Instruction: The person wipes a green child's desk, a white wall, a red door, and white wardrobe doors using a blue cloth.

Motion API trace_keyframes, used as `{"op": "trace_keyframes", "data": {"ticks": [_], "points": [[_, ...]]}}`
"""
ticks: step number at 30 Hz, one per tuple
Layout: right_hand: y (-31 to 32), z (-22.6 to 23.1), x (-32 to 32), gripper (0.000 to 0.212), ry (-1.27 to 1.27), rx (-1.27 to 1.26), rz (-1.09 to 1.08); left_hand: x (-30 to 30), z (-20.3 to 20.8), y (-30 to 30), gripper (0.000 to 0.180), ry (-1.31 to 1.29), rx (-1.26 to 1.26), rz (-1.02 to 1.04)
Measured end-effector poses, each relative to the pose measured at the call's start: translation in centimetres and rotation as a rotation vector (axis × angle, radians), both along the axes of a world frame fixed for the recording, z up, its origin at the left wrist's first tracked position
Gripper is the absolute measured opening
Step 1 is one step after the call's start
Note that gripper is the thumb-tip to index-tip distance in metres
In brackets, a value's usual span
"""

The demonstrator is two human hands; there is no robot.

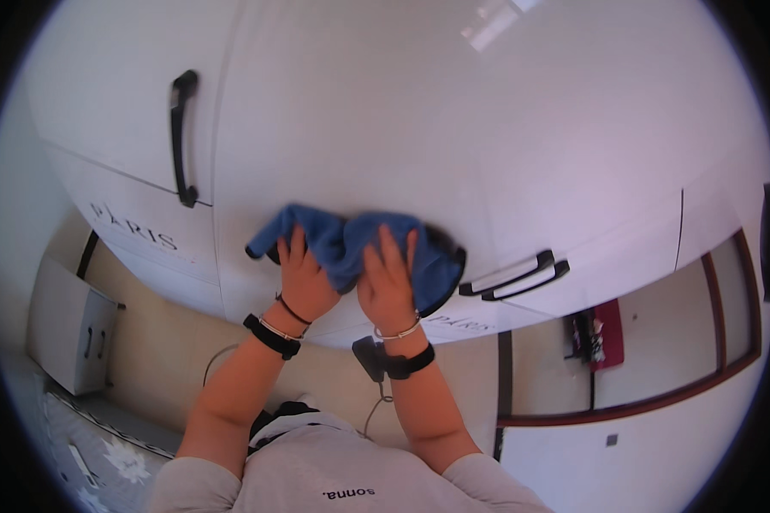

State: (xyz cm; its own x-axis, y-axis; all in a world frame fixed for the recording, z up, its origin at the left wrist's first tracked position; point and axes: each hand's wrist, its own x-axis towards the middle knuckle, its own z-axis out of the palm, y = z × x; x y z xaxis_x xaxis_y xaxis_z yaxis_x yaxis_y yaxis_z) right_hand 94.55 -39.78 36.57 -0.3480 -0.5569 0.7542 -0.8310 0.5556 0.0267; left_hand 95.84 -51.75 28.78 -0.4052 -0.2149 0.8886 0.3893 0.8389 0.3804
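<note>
A blue cloth (316,239) with dark edging lies bunched against the glossy white wardrobe door (359,145). On its left part, my left hand (305,278) holds the cloth, its fingers pointing up over the fabric. My right hand (387,282) holds the right part, fingers spread over the folds and pressing it to the door. A flap of cloth hangs beside the right hand, and its dark edge shows there. My thumbs and palms are partly hidden. Each wrist wears a black band and a thin bracelet.
A black upright handle (184,141) sits on the left door. Two black handles (522,278) stick out at right. Behind me stand a small white cabinet (68,325) and a bed (103,445) at left. A brown-framed doorway (629,415) is at right. A cable (218,359) trails nearby.
</note>
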Motion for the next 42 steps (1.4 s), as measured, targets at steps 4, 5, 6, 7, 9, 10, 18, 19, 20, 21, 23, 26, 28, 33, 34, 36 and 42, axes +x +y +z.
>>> {"op": "trace_keyframes", "data": {"ticks": [4,5,6,7,9,10,18,19,20,21,23,26,28,33,34,36,42], "points": [[4.8,-7.8,0.3,0.032,-0.142,-0.037,-0.097,0.8,-6.6,1.2,0.051,-0.261,-0.196,-0.147],[5.5,-8.6,0.3,0.032,-0.179,-0.064,-0.096,0.7,-6.9,1.3,0.051,-0.314,-0.203,-0.219],[5.7,-8.2,0.1,0.032,-0.179,-0.086,-0.106,0.5,-6.2,1.4,0.051,-0.314,-0.226,-0.227],[5.7,-6.7,-0.3,0.032,-0.199,-0.087,-0.069,0.2,-4.6,1.6,0.05,-0.222,-0.222,-0.164],[5.5,-1.9,-0.2,0.034,-0.163,-0.134,-0.056,-0.3,-0.1,2.0,0.049,-0.121,-0.247,-0.114],[5.4,1.0,-0.2,0.037,-0.07,-0.175,-0.084,-0.5,2.9,2.5,0.047,-0.074,-0.225,-0.082],[4.2,0.6,0.3,0.04,-0.097,-0.435,-0.144,-2.0,6.0,4.1,0.049,0.04,-0.309,-0.03],[4.6,-1.8,0.7,0.04,-0.094,-0.457,-0.167,-2.1,3.6,4.3,0.049,-0.009,-0.333,-0.064],[4.7,-4.4,1.3,0.041,-0.243,-0.419,-0.175,-1.6,1.3,4.1,0.05,-0.064,-0.359,-0.083],[4.5,-6.5,1.8,0.041,-0.393,-0.379,-0.171,-0.8,-1.0,3.9,0.05,-0.069,-0.38,-0.082],[4.8,-9.5,2.2,0.041,-0.425,-0.403,-0.144,-0.2,-3.9,3.4,0.049,-0.25,-0.489,-0.104],[4.7,-8.5,1.5,0.042,-0.416,-0.438,-0.119,-0.8,-2.1,3.6,0.047,-0.182,-0.528,-0.107],[4.7,-6.8,1.5,0.042,-0.387,-0.464,-0.123,-1.0,1.5,4.0,0.046,-0.156,-0.515,-0.136],[4.5,-7.5,1.0,0.044,-0.326,-0.551,-0.085,-1.5,3.8,4.4,0.038,-0.06,-0.592,-0.161],[4.6,-8.8,0.9,0.044,-0.331,-0.57,-0.095,-1.5,2.9,4.5,0.038,-0.066,-0.609,-0.173],[4.8,-12.3,0.8,0.044,-0.394,-0.431,-0.088,-1.5,0.4,4.7,0.037,-0.192,-0.646,-0.206],[6.0,-19.4,2.6,0.044,-0.674,-0.463,-0.164,-1.3,-3.7,6.0,0.038,-0.383,-0.858,-0.341]]}}
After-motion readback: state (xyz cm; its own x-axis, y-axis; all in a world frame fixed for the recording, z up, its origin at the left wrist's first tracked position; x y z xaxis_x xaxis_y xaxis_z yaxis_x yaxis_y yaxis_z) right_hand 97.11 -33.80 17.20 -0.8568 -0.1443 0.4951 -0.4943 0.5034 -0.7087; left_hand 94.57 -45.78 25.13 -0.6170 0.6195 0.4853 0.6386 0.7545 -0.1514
